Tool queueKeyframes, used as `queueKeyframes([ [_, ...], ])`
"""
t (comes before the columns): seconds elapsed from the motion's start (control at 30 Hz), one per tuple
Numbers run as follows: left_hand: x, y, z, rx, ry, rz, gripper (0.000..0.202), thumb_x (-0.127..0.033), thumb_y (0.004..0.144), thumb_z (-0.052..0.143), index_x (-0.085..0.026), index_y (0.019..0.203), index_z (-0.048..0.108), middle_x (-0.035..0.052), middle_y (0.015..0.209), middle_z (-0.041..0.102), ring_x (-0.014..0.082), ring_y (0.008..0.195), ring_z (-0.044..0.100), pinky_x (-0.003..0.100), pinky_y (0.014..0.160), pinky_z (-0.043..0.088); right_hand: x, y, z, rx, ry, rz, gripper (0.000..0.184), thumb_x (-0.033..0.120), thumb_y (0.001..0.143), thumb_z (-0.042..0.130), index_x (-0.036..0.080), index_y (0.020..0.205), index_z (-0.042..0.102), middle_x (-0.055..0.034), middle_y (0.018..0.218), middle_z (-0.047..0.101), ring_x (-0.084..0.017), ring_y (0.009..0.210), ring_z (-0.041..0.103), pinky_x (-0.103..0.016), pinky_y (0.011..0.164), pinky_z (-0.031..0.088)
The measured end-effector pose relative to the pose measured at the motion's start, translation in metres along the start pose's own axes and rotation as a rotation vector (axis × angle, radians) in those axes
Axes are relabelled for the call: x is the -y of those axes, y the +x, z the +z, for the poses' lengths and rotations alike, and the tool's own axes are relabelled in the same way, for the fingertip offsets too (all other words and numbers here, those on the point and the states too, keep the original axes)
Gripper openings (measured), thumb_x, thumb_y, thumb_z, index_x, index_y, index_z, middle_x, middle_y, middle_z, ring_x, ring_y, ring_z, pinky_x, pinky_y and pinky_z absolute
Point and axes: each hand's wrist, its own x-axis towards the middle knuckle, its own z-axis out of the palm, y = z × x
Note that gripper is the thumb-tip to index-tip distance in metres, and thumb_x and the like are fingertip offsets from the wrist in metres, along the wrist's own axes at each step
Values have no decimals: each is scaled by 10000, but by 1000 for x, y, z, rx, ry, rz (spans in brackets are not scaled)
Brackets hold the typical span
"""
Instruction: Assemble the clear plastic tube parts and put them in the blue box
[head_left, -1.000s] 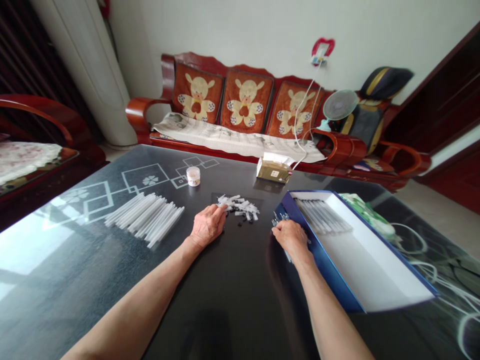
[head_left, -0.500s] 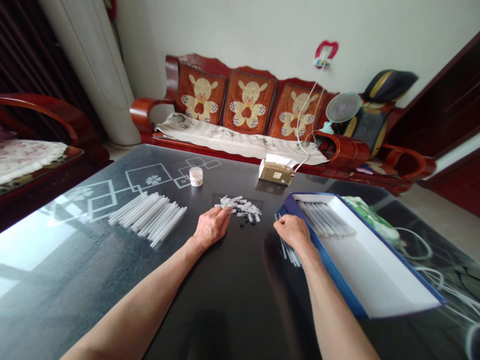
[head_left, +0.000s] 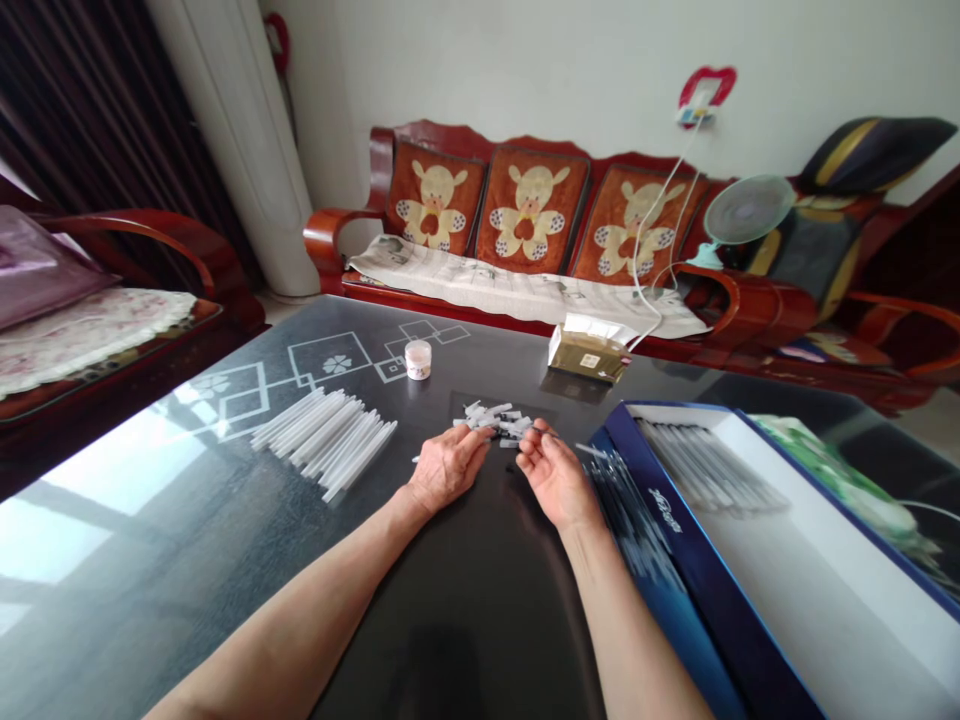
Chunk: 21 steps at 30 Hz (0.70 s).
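My left hand [head_left: 446, 466] lies palm down on the dark glass table [head_left: 150, 530], its fingers stretched to the edge of a small pile of white and black caps [head_left: 495, 418]. Just beside it, my right hand [head_left: 553, 474] is turned palm inward with fingers curled in a pinch on a thin clear stick [head_left: 589, 450] that points toward the blue box [head_left: 679, 535]. Several more thin sticks [head_left: 622, 485], blurred, lie against the box's near wall. Finished pens [head_left: 705, 470] rest inside the box. A heap of white tubes [head_left: 326, 440] lies to the left.
A small round jar [head_left: 418, 358] and a tissue box [head_left: 589, 352] stand toward the table's far edge. Behind them is a red wooden bench [head_left: 525, 210] with cushions, and a small fan [head_left: 746, 210] at the right. An armchair [head_left: 112, 300] stands at the left.
My right hand has left the box's edge and come left to the caps pile, turning palm inward with a thin stick. The left hand stayed at the caps. The view swung left.
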Motion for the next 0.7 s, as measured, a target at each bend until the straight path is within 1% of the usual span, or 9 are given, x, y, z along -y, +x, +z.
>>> queueKeyframes([
  [0.07, -1, 1, 0, 5, -6, -9, 257, -348, 965, 431, -202, 1084, 605, 19, 804, 629, 127, 752, 631, 203, 653, 478, -4, 3, 1, 0, 9, -4, 260, 376, 692, 776, 212, 869, 679, 36, 670, 645, -86, 603, 590, -195, 535, 500],
  [0.13, -2, 1, 0, 8, -12, -14, 258, -378, 958, 448, -202, 1047, 614, 15, 796, 635, 126, 735, 635, 202, 639, 475, -7, 5, 2, -14, -22, -27, 257, 410, 694, 768, 195, 800, 676, 47, 584, 596, -73, 537, 546, -178, 481, 459],
  [0.2, -2, 1, 0, 14, -13, -15, 262, -386, 956, 453, -200, 1038, 618, 14, 790, 641, 127, 728, 639, 204, 633, 476, -11, 6, 2, -43, -96, -66, 262, 398, 686, 776, 183, 801, 679, 36, 610, 618, -74, 569, 569, -169, 499, 464],
  [0.33, -2, 0, 1, 32, -4, -1, 282, -380, 961, 436, -201, 1082, 618, 18, 776, 645, 129, 716, 640, 208, 632, 481, -18, 5, 0, -90, -255, -117, 286, 364, 685, 780, 198, 890, 669, 10, 746, 686, -103, 661, 640, -193, 559, 508],
  [0.43, -2, -1, 1, 40, 2, -1, 290, -377, 963, 427, -202, 1082, 625, 23, 770, 646, 128, 706, 636, 206, 628, 479, -21, 4, 0, -85, -323, -128, 283, 361, 691, 773, 202, 896, 660, 5, 778, 699, -114, 675, 658, -208, 578, 523],
  [0.7, -3, 0, 0, 56, -2, -3, 289, -364, 967, 417, -204, 1063, 637, 21, 757, 631, 126, 692, 624, 198, 616, 465, -24, 3, 1, -42, -403, -129, 249, 356, 696, 766, 209, 879, 683, -3, 818, 705, -124, 700, 663, -223, 602, 529],
])
